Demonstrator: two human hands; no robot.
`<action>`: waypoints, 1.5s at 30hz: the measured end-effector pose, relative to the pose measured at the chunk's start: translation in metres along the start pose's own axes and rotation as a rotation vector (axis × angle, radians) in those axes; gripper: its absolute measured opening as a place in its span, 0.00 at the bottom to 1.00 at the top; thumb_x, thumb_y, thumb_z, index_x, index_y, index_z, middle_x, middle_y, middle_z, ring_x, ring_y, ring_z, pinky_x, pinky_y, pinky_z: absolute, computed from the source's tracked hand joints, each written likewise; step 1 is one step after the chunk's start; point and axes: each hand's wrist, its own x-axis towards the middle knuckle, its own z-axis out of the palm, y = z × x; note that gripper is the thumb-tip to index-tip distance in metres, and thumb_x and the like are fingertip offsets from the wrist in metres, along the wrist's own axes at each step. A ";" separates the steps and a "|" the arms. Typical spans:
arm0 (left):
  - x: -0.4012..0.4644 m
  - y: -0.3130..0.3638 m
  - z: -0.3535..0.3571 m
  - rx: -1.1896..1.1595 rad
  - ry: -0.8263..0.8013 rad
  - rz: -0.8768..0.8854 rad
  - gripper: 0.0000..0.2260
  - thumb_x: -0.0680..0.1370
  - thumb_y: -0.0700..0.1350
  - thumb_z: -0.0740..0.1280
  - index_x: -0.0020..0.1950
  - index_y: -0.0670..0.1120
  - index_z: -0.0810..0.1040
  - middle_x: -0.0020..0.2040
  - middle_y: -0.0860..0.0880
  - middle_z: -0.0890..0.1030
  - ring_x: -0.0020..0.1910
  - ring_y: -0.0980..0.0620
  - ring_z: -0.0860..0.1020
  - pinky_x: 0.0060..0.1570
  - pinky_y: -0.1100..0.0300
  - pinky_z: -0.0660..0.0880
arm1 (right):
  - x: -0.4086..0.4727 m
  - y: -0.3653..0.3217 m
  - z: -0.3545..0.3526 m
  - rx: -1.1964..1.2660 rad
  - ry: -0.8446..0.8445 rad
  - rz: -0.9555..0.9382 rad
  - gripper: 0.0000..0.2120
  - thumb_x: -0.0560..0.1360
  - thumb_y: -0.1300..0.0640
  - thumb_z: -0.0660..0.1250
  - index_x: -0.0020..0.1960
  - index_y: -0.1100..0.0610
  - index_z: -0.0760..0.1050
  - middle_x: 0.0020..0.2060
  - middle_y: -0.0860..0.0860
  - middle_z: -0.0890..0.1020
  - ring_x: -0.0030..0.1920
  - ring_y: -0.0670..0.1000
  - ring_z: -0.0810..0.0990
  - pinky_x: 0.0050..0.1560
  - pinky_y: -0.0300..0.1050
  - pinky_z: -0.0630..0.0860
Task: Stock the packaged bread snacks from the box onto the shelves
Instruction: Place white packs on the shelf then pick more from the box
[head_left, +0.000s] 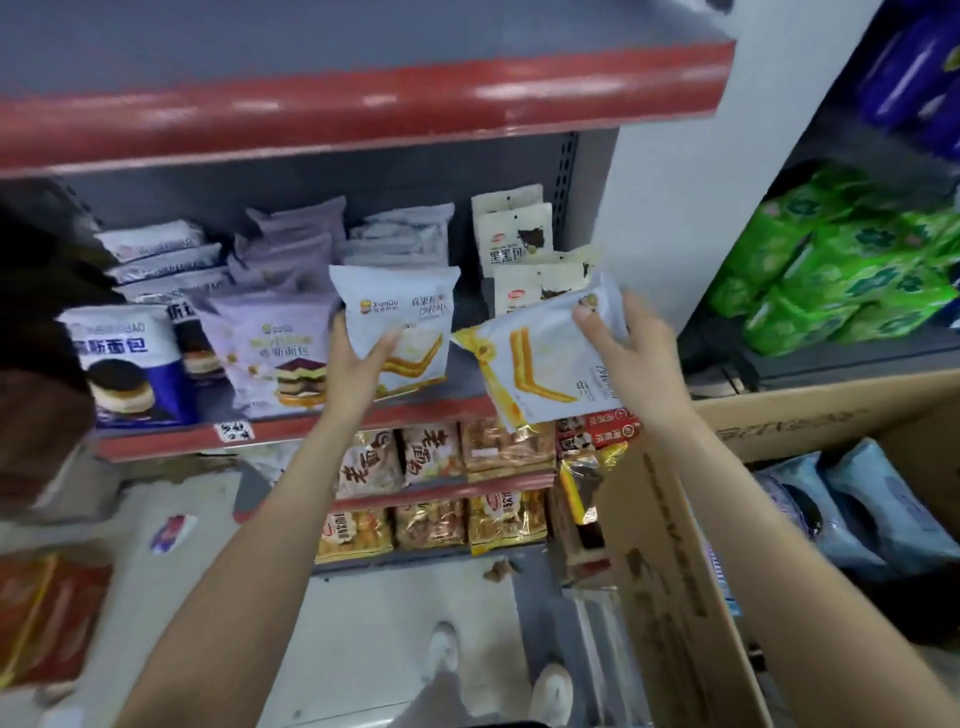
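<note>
My left hand (358, 364) grips a white bread snack packet (402, 312) with a yellow sandwich picture, held upright on the red-edged middle shelf (171, 439). My right hand (631, 353) holds a second packet of the same kind (535, 364), tilted, just right of the first and in front of the shelf edge. The open cardboard box (670, 519) stands at the lower right, with several bluish packets (872, 499) inside.
On the same shelf sit purple cake-bread packets (275, 353), a blue-and-white packet (130, 364) and beige packets (514, 234) at the back right. Lower shelves hold golden snack bags (431, 519). Green packs (831, 270) fill a side shelf at right. My shoes (550, 691) stand below.
</note>
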 end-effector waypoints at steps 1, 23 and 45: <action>0.012 -0.004 0.002 -0.010 -0.028 0.002 0.27 0.77 0.47 0.69 0.72 0.44 0.63 0.63 0.51 0.74 0.60 0.56 0.74 0.57 0.64 0.73 | 0.005 -0.002 0.011 -0.031 -0.016 -0.013 0.14 0.79 0.48 0.61 0.55 0.57 0.74 0.35 0.45 0.74 0.35 0.41 0.73 0.33 0.30 0.65; 0.021 -0.062 -0.017 0.061 -0.382 -0.078 0.33 0.75 0.55 0.68 0.76 0.51 0.58 0.69 0.55 0.68 0.62 0.61 0.73 0.56 0.69 0.71 | 0.100 -0.008 0.147 -0.698 -0.413 -0.464 0.18 0.81 0.51 0.58 0.68 0.56 0.70 0.62 0.54 0.78 0.62 0.56 0.75 0.62 0.50 0.68; 0.035 -0.066 -0.011 0.315 -0.335 0.061 0.44 0.69 0.45 0.77 0.78 0.47 0.53 0.76 0.52 0.53 0.72 0.60 0.54 0.67 0.68 0.54 | 0.099 0.005 0.197 -0.795 -0.148 -0.549 0.19 0.76 0.54 0.64 0.65 0.59 0.74 0.58 0.57 0.79 0.61 0.58 0.76 0.66 0.55 0.66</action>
